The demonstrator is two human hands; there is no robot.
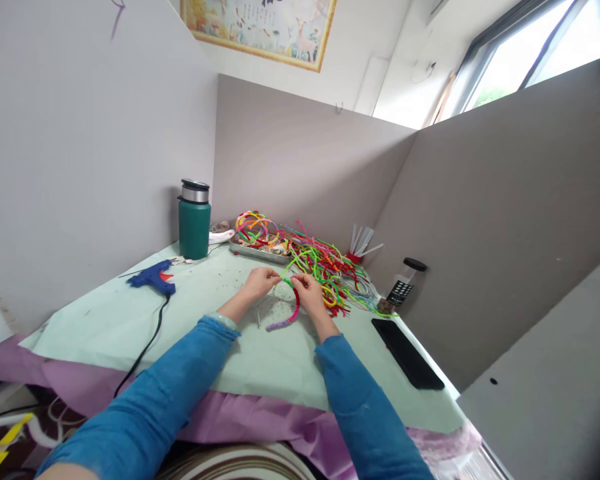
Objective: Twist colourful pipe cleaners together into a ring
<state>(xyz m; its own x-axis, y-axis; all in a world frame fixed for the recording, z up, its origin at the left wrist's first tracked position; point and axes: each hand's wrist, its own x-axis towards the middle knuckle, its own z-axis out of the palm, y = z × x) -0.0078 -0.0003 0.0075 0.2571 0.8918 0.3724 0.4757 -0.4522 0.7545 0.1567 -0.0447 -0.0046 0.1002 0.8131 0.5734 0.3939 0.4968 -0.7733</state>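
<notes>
In the head view, my left hand [260,281] and my right hand [307,293] meet over the middle of the table. Between them is a curved band [296,311] wrapped in purple, pink and red fuzzy pipe cleaner. A bright green pipe cleaner [287,281] sits at its upper end. My left fingers pinch the green strand, while the right thumb and fingers are closed on the band near the red-to-green part. The purple end hangs down toward the tabletop, and the fingers partly hide the upper end. Just behind the hands lies a heap of loose coloured pipe cleaners [325,263].
A metal tray [260,254] holds several wrapped hoops. On the left are a green bottle [195,227] and a blue glue gun [153,277] with its cord. To the right lie a black phone-like slab [407,353] and a clear jar [401,287]. Partitions [310,140] enclose the table.
</notes>
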